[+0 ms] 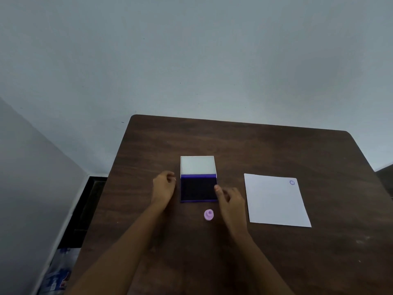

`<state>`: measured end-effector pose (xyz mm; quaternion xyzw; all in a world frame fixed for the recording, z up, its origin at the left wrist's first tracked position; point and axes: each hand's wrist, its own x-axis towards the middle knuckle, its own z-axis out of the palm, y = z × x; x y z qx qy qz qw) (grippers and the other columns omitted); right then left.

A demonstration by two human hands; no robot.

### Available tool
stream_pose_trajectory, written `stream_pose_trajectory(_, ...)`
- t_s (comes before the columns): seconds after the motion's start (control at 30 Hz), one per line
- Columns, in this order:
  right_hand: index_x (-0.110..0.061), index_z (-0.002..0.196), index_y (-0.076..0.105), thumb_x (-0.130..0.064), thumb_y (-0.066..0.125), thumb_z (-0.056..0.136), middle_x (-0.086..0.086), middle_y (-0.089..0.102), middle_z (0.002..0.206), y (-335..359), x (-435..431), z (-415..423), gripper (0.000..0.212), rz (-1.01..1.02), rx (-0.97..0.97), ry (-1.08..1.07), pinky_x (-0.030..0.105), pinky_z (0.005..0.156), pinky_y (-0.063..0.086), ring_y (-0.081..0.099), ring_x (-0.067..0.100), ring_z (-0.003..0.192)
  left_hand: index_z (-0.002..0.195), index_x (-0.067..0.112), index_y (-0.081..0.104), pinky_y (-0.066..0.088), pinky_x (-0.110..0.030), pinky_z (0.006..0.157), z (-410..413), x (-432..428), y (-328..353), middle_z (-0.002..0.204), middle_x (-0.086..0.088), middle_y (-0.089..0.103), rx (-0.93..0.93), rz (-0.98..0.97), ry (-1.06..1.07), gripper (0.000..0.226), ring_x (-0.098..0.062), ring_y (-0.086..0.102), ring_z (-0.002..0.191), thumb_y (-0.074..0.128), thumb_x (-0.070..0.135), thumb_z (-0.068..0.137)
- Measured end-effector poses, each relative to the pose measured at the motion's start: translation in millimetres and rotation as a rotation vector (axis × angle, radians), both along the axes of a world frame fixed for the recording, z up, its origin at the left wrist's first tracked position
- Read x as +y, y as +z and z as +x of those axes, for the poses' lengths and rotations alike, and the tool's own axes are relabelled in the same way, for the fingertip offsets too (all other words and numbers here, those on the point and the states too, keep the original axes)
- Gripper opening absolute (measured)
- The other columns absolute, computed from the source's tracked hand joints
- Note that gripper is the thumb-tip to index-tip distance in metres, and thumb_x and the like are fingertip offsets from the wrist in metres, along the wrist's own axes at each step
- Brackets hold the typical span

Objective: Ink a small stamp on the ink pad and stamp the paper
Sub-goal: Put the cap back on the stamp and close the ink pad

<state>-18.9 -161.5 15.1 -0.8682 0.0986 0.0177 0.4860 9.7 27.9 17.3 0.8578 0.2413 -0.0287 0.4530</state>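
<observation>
On the dark brown wooden table (pixel 276 150) lies an open ink pad (pixel 198 189) with a purple rim and a near-black inked face, its white lid (pixel 197 165) folded back on the far side. The left hand (pixel 163 188) rests just beside the pad's left edge, fingers loosely curled inward — it holds nothing, and whether its fingertips quite touch the case cannot be told. The right hand (pixel 230 201) sits at the pad's right edge, also empty, its fingers half bent; the thumb tip overlaps the pad's right border and seems to touch it.

The small round lilac plastic stamp (pixel 208 215) stands on the table by itself, near the pad's front edge and just left of the right wrist, touched by neither hand.

Well to the right lies a white sheet of paper (pixel 276 201), flat on the table (slightly askew to the table edge), bearing one small circular purple stamp mark (pixel 292 182) near its far right corner.
</observation>
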Motion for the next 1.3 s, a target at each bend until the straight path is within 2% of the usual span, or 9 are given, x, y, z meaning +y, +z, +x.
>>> stream_pose_trajectory(0.1,-0.011,0.102,0.061,-0.025,0.051,0.089,0.011,0.065,0.106,0,-1,40,0.022,0.023,0.075,-0.073,0.032,0.082,0.051,0.058,0.017,0.090,0.118,0.000,0.052,0.045,-0.036,0.093,18,-1,0,0.118,-0.020,0.061,0.085,-0.025,-0.007,0.031,-0.028,0.057,0.106,0.053,0.007,0.088)
stream_pose_trajectory(0.4,-0.002,0.108,0.061,-0.012,0.051,0.089,0.017,0.066,0.111,-10,13,94,0.024,0.035,0.221,-0.043,0.039,0.090,0.051,0.060,0.024,0.100,0.112,-0.001,0.058,0.050,-0.040,0.093,48,-6,-7,0.113,-0.020,0.065,0.129,-0.133,0.079,0.030,-0.028,0.061,0.100,0.061,0.006,0.083)
stream_pose_trajectory(0.7,-0.005,0.116,0.057,-0.014,0.053,0.089,0.015,0.060,0.122,-7,5,98,0.029,0.167,0.319,-0.016,0.038,0.091,0.051,0.055,0.023,0.108,0.121,0.002,0.050,0.047,-0.039,0.096,50,-6,-4,0.123,-0.017,0.058,0.169,-0.239,0.054,0.036,-0.025,0.055,0.108,0.055,0.003,0.086)
stream_pose_trajectory(0.8,-0.009,0.117,0.055,-0.013,0.053,0.089,0.013,0.059,0.123,-5,0,94,0.029,0.215,0.317,0.013,0.038,0.090,0.051,0.055,0.023,0.110,0.117,0.007,0.054,0.048,-0.032,0.087,44,-6,-1,0.120,-0.013,0.059,0.137,-0.232,0.044,0.033,-0.017,0.054,0.098,0.056,0.000,0.085)
stream_pose_trajectory(0.9,-0.014,0.112,0.058,-0.012,0.055,0.087,0.010,0.061,0.120,-4,-4,87,0.025,0.197,0.280,0.042,0.041,0.090,0.053,0.058,0.022,0.106,0.109,0.006,0.059,0.048,-0.034,0.088,34,-5,4,0.115,-0.014,0.062,0.067,-0.198,0.024,0.028,-0.018,0.056,0.097,0.057,-0.002,0.083)
stream_pose_trajectory(1.03,-0.016,0.107,0.059,-0.009,0.055,0.086,0.007,0.062,0.115,-3,-11,71,0.022,0.121,0.161,0.079,0.024,0.075,0.053,0.058,0.016,0.097,0.100,0.004,0.064,0.050,-0.034,0.083,17,-4,11,0.103,-0.018,0.068,-0.040,-0.137,-0.025,0.022,-0.024,0.062,0.092,0.058,-0.005,0.080)
stream_pose_trajectory(1.13,-0.012,0.098,0.064,-0.002,0.053,0.085,0.009,0.062,0.107,-2,-15,57,0.020,0.001,-0.025,0.177,0.016,0.077,0.050,0.058,0.013,0.091,0.098,0.004,0.065,0.047,-0.025,0.081,2,-4,12,0.101,-0.014,0.069,-0.089,-0.109,-0.063,0.023,-0.016,0.061,0.089,0.055,-0.006,0.080)
stream_pose_trajectory(1.23,-0.005,0.097,0.066,0.006,0.052,0.082,0.013,0.062,0.106,-3,-17,42,0.023,-0.085,-0.114,0.245,-0.004,0.075,0.039,0.053,0.007,0.088,0.103,0.005,0.065,0.046,-0.022,0.084,-12,-7,11,0.105,-0.013,0.069,-0.096,-0.119,-0.080,0.029,-0.013,0.061,0.090,0.051,-0.008,0.082)
stream_pose_trajectory(1.3,-0.003,0.100,0.065,0.008,0.050,0.081,0.015,0.062,0.110,-6,-19,33,0.026,-0.122,-0.124,0.261,0.002,0.081,0.038,0.053,0.010,0.092,0.108,0.005,0.063,0.046,-0.024,0.088,-21,-9,9,0.110,-0.013,0.068,-0.081,-0.152,-0.074,0.033,-0.015,0.062,0.095,0.047,-0.009,0.083)
